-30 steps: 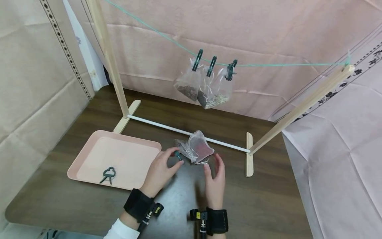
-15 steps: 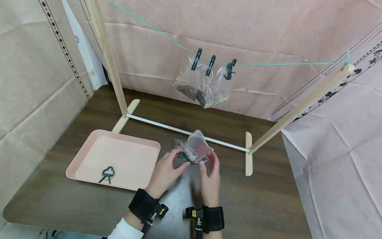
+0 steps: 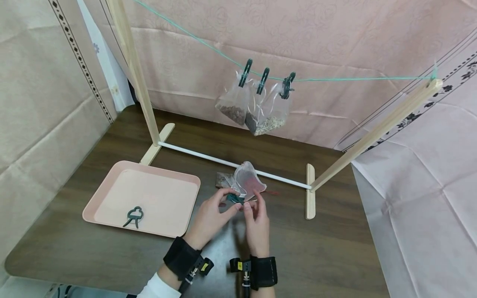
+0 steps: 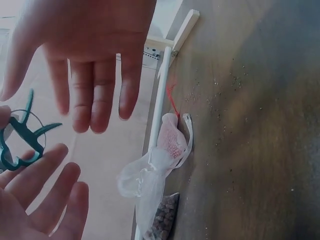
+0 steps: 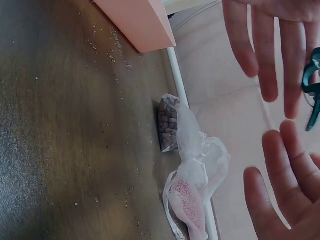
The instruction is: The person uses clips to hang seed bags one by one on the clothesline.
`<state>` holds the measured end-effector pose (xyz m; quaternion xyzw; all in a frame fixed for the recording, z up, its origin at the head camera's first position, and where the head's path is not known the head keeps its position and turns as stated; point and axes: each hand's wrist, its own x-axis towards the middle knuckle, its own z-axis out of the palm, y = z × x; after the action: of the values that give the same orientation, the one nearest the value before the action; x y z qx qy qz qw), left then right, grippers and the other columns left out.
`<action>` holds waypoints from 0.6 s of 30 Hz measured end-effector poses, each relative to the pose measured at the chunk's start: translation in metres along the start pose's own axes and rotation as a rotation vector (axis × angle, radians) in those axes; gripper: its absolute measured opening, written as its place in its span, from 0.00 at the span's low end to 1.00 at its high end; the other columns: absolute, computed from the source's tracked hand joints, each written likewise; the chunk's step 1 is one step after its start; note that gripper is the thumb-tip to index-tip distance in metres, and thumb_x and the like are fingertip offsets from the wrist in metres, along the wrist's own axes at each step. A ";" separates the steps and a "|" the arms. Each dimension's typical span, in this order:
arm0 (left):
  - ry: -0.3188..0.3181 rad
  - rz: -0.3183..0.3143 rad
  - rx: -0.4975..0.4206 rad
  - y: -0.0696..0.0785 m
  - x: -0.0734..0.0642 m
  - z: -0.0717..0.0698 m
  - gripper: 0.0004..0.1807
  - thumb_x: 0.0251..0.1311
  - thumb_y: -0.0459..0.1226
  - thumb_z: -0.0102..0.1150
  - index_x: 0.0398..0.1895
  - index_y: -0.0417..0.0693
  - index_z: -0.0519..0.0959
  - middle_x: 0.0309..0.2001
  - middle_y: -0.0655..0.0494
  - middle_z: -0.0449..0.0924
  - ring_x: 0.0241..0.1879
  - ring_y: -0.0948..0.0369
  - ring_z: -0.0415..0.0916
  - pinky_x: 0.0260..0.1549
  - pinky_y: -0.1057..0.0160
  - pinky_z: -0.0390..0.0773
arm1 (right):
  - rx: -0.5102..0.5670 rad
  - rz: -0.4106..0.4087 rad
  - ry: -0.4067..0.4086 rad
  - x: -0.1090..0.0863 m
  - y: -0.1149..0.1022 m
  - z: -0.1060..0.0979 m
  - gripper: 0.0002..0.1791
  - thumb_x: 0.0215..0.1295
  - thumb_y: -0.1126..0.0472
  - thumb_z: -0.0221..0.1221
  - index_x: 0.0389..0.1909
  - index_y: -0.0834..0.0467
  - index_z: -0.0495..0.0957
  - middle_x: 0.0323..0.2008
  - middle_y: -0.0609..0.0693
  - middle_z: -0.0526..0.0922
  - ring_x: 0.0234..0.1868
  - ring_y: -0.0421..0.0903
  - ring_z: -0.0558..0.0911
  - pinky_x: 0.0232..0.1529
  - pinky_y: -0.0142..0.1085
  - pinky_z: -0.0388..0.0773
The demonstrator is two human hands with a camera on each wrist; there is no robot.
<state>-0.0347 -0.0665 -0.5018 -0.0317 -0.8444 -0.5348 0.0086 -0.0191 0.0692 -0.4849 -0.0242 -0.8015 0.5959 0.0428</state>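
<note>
A dark green clothespin [image 3: 235, 198] is pinched between the thumb and index finger of my left hand [image 3: 206, 217]. In the left wrist view the clothespin [image 4: 27, 132] shows its two handles and a thin wire ring. My right hand [image 3: 258, 231] is beside it, fingers mostly straight, thumb tip close to the clothespin's right end. Just beyond both hands lies a sheer white drawstring bag [image 3: 247, 180] of pink grains. Next to it, a clear bag [image 5: 169, 125] contains brown pebble-like pieces. A second green clothespin [image 3: 135, 216] sits on the pink tray [image 3: 108, 188].
Three bags hang from green clothespins [image 3: 287, 85] on a turquoise cord [image 3: 357, 78] strung between wooden posts [image 3: 376, 134]. A white bar [image 3: 197, 154] joins the post feet behind the loose bags. Red strands [image 4: 172, 97] and scattered specks lie on the dark tabletop [image 3: 316, 256].
My left hand has moved right with the clothespin, toward the front of the bags. My right hand has moved left, bringing the two hands together at the clothespin. The loose bags stay put.
</note>
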 end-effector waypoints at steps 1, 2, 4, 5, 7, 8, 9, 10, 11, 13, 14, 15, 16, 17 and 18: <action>-0.009 0.000 -0.009 0.000 0.000 0.000 0.24 0.50 0.62 0.52 0.50 0.69 0.70 0.51 0.61 0.73 0.43 0.58 0.76 0.38 0.58 0.75 | -0.019 0.004 -0.006 0.000 -0.001 0.000 0.24 0.66 0.52 0.48 0.61 0.55 0.62 0.38 0.51 0.77 0.39 0.50 0.76 0.39 0.40 0.69; -0.019 0.000 -0.014 0.000 -0.001 0.000 0.24 0.50 0.62 0.52 0.50 0.69 0.69 0.51 0.61 0.74 0.42 0.58 0.76 0.38 0.58 0.75 | -0.038 0.010 -0.012 -0.001 -0.002 0.000 0.22 0.66 0.51 0.48 0.58 0.55 0.65 0.37 0.51 0.78 0.39 0.50 0.76 0.39 0.40 0.70; -0.043 0.004 -0.018 0.000 -0.001 -0.001 0.24 0.50 0.62 0.52 0.50 0.69 0.69 0.49 0.61 0.75 0.42 0.57 0.77 0.38 0.57 0.75 | -0.066 0.031 -0.031 -0.001 -0.002 0.000 0.19 0.66 0.50 0.47 0.53 0.55 0.70 0.36 0.49 0.78 0.37 0.48 0.76 0.39 0.39 0.70; -0.053 0.003 -0.013 0.000 -0.002 -0.001 0.24 0.50 0.62 0.52 0.50 0.69 0.69 0.49 0.61 0.75 0.42 0.57 0.77 0.38 0.57 0.75 | -0.074 0.037 -0.042 0.000 -0.002 0.000 0.18 0.67 0.50 0.47 0.50 0.55 0.71 0.35 0.49 0.78 0.37 0.49 0.76 0.38 0.38 0.70; -0.073 0.002 -0.006 -0.001 -0.002 -0.002 0.23 0.51 0.61 0.51 0.50 0.69 0.69 0.49 0.61 0.75 0.42 0.56 0.77 0.38 0.57 0.75 | -0.082 0.054 -0.066 0.000 -0.001 0.000 0.17 0.67 0.49 0.46 0.47 0.55 0.73 0.33 0.49 0.78 0.36 0.51 0.76 0.37 0.38 0.69; -0.080 -0.003 -0.003 -0.001 -0.002 -0.003 0.23 0.51 0.62 0.51 0.50 0.70 0.69 0.49 0.61 0.75 0.42 0.56 0.77 0.38 0.57 0.75 | -0.082 0.062 -0.077 0.000 -0.001 0.000 0.17 0.67 0.48 0.46 0.45 0.55 0.74 0.32 0.50 0.78 0.35 0.53 0.76 0.36 0.37 0.69; -0.085 -0.007 -0.004 -0.001 -0.003 -0.003 0.23 0.51 0.62 0.51 0.50 0.70 0.69 0.49 0.60 0.75 0.43 0.56 0.77 0.38 0.56 0.75 | -0.080 0.066 -0.088 0.000 0.000 0.000 0.17 0.66 0.48 0.46 0.45 0.55 0.74 0.31 0.51 0.78 0.35 0.55 0.75 0.35 0.37 0.68; -0.088 -0.010 -0.007 -0.001 -0.003 -0.003 0.23 0.51 0.62 0.51 0.50 0.70 0.69 0.50 0.60 0.75 0.43 0.55 0.76 0.38 0.56 0.75 | -0.076 0.068 -0.099 0.000 0.000 0.000 0.17 0.67 0.48 0.46 0.45 0.55 0.73 0.30 0.52 0.77 0.35 0.57 0.75 0.35 0.37 0.68; -0.090 -0.016 -0.014 -0.002 -0.003 -0.004 0.23 0.51 0.62 0.50 0.50 0.70 0.69 0.50 0.60 0.75 0.43 0.55 0.76 0.38 0.56 0.75 | -0.073 0.067 -0.107 0.000 0.001 0.000 0.17 0.66 0.48 0.46 0.45 0.55 0.73 0.30 0.52 0.77 0.35 0.58 0.75 0.34 0.37 0.68; -0.093 -0.018 -0.031 -0.002 -0.004 -0.005 0.23 0.51 0.62 0.50 0.49 0.70 0.69 0.50 0.59 0.75 0.44 0.55 0.76 0.38 0.55 0.74 | -0.067 0.060 -0.120 0.000 0.001 0.000 0.17 0.67 0.48 0.46 0.46 0.55 0.73 0.29 0.52 0.77 0.35 0.58 0.75 0.34 0.37 0.67; -0.094 -0.017 -0.038 -0.002 -0.004 -0.005 0.23 0.51 0.62 0.50 0.49 0.70 0.69 0.50 0.59 0.75 0.44 0.55 0.76 0.38 0.55 0.74 | -0.064 0.056 -0.125 -0.001 0.001 0.001 0.17 0.67 0.49 0.45 0.47 0.55 0.73 0.28 0.51 0.77 0.34 0.59 0.75 0.34 0.37 0.67; -0.097 -0.016 -0.046 -0.002 -0.004 -0.005 0.23 0.51 0.61 0.50 0.50 0.69 0.69 0.50 0.59 0.75 0.44 0.56 0.76 0.39 0.55 0.74 | -0.060 0.052 -0.130 -0.001 0.001 0.001 0.17 0.67 0.49 0.45 0.45 0.55 0.74 0.27 0.51 0.76 0.34 0.59 0.75 0.34 0.37 0.67; -0.101 -0.018 -0.054 -0.002 -0.004 -0.006 0.23 0.52 0.61 0.50 0.50 0.69 0.69 0.49 0.60 0.75 0.44 0.57 0.76 0.38 0.56 0.74 | -0.055 0.051 -0.135 -0.001 0.002 0.001 0.16 0.68 0.49 0.44 0.44 0.55 0.74 0.26 0.50 0.76 0.33 0.59 0.74 0.34 0.37 0.67; -0.107 -0.019 -0.060 -0.002 -0.004 -0.006 0.23 0.52 0.61 0.50 0.50 0.68 0.69 0.49 0.61 0.75 0.44 0.58 0.76 0.38 0.56 0.74 | -0.048 0.046 -0.139 -0.001 0.002 0.001 0.16 0.68 0.50 0.44 0.42 0.55 0.75 0.25 0.51 0.76 0.33 0.60 0.74 0.34 0.37 0.67; -0.112 -0.020 -0.064 -0.002 -0.004 -0.006 0.23 0.52 0.61 0.51 0.50 0.68 0.69 0.49 0.62 0.75 0.43 0.58 0.76 0.38 0.56 0.74 | -0.041 0.038 -0.146 -0.001 0.002 0.001 0.15 0.69 0.51 0.43 0.41 0.55 0.75 0.24 0.52 0.75 0.32 0.60 0.74 0.34 0.37 0.67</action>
<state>-0.0306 -0.0731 -0.5010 -0.0535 -0.8262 -0.5591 -0.0450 -0.0187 0.0687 -0.4875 0.0031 -0.8139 0.5804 -0.0277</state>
